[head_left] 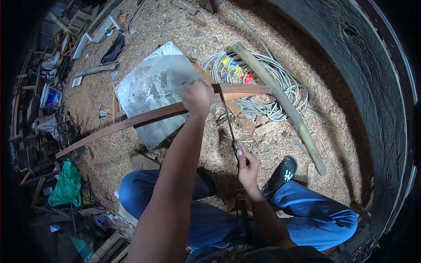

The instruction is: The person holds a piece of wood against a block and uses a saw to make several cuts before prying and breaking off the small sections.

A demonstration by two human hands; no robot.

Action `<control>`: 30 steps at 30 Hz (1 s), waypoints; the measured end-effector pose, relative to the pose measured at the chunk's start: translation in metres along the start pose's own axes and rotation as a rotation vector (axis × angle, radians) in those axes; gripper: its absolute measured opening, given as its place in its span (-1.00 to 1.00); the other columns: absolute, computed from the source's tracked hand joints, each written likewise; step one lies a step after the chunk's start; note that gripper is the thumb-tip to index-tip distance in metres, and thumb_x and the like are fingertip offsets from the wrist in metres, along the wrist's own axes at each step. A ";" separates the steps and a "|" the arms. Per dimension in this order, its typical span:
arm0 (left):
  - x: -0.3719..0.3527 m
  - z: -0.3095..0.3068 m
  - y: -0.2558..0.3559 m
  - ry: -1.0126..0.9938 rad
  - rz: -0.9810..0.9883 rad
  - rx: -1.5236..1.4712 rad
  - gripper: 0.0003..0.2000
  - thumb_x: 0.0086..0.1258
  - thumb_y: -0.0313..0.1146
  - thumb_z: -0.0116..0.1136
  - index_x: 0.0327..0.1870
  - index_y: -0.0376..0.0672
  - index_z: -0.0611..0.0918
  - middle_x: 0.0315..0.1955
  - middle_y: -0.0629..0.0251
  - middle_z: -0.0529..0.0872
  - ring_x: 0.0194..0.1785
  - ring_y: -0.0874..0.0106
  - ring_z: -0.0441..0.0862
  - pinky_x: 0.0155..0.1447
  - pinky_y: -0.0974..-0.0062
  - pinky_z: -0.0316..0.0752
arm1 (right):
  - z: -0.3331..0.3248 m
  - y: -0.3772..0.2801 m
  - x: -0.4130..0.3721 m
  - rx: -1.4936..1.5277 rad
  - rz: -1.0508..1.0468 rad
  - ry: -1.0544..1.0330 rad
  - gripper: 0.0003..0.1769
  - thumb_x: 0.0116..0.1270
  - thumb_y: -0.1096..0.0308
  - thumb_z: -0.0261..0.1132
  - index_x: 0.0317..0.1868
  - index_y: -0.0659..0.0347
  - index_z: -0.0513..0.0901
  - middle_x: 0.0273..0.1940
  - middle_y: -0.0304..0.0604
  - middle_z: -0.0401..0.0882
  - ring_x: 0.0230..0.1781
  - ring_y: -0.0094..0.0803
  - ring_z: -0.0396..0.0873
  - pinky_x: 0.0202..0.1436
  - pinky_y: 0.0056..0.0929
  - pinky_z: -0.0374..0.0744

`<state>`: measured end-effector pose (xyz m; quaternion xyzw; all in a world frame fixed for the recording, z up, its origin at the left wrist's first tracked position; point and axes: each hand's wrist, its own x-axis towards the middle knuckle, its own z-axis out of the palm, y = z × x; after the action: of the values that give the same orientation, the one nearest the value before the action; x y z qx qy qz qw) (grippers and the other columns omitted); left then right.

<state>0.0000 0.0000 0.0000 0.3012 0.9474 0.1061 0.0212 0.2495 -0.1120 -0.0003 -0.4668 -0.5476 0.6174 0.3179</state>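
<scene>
Could nick the left hand (197, 98), curled tight round the wood strip (149, 117), by tipping the blade (229, 118) beside it, maybe a saw, pinched in the right hand (249, 171).

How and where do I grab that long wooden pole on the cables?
Probably around its middle, from above: the pole is long and narrow, so that may balance it. It lies across the coiled cable, so avoid hooking loops.

Shavings-covered floor (151, 33) lies btwn dark curved wall (355, 83) on R & scrap heap (26, 168) on L.
</scene>
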 end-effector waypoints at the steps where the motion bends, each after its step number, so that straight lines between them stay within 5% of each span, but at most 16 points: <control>1: -0.001 0.002 -0.002 -0.007 0.037 -0.008 -0.61 0.44 -0.12 0.08 -0.43 -0.18 0.82 -0.40 -0.06 0.81 -0.27 -0.02 0.81 -0.07 0.16 0.70 | 0.005 -0.015 0.010 0.012 0.050 -0.011 -0.58 0.59 0.37 0.22 0.40 0.21 0.59 0.33 0.10 0.61 0.36 -0.24 0.56 0.48 -0.30 0.40; 6: 0.002 0.007 -0.005 0.042 0.095 -0.016 -0.58 0.46 -0.11 0.04 -0.40 -0.22 0.82 -0.40 -0.10 0.79 -0.27 -0.05 0.80 -0.07 0.11 0.69 | 0.021 -0.022 0.045 -0.039 0.046 -0.033 -0.57 0.62 0.39 0.17 0.39 0.39 0.54 0.31 0.08 0.63 0.37 -0.29 0.55 0.47 -0.39 0.39; 11: 0.004 0.004 -0.001 0.007 0.024 -0.017 -0.54 0.49 -0.08 0.00 -0.40 -0.25 0.81 -0.39 -0.08 0.80 -0.28 -0.02 0.80 -0.07 0.13 0.69 | -0.007 0.013 -0.004 0.051 0.007 -0.033 -0.56 0.63 0.39 0.15 0.41 0.39 0.52 0.32 0.06 0.62 0.37 -0.29 0.54 0.49 -0.35 0.39; 17: 0.001 -0.001 0.002 0.026 0.060 0.053 -0.61 0.45 -0.19 0.01 -0.47 -0.18 0.80 -0.41 0.00 0.82 -0.26 0.06 0.82 -0.08 0.16 0.71 | 0.020 -0.027 0.067 -0.036 0.108 -0.064 -0.57 0.62 0.37 0.18 0.39 0.37 0.54 0.32 0.07 0.62 0.37 -0.31 0.55 0.49 -0.36 0.39; 23: 0.001 -0.002 0.002 0.012 0.048 0.021 -0.55 0.47 -0.09 0.02 -0.42 -0.24 0.81 -0.42 -0.08 0.80 -0.30 -0.01 0.80 -0.09 0.11 0.70 | -0.015 0.027 -0.006 0.016 0.032 -0.045 -0.57 0.62 0.35 0.19 0.40 0.32 0.55 0.35 0.06 0.60 0.40 -0.29 0.52 0.49 -0.41 0.36; 30: 0.001 0.000 0.001 -0.036 0.070 0.045 -0.60 0.46 -0.10 0.05 -0.40 -0.18 0.82 -0.38 -0.07 0.80 -0.25 -0.01 0.80 -0.06 0.12 0.70 | 0.016 -0.034 0.059 -0.064 0.136 -0.080 -0.57 0.60 0.41 0.19 0.40 0.31 0.55 0.35 0.04 0.60 0.41 -0.27 0.51 0.50 -0.35 0.36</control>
<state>-0.0005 0.0010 0.0004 0.3363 0.9379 0.0800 0.0277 0.2087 -0.0578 0.0188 -0.4877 -0.5462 0.6381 0.2379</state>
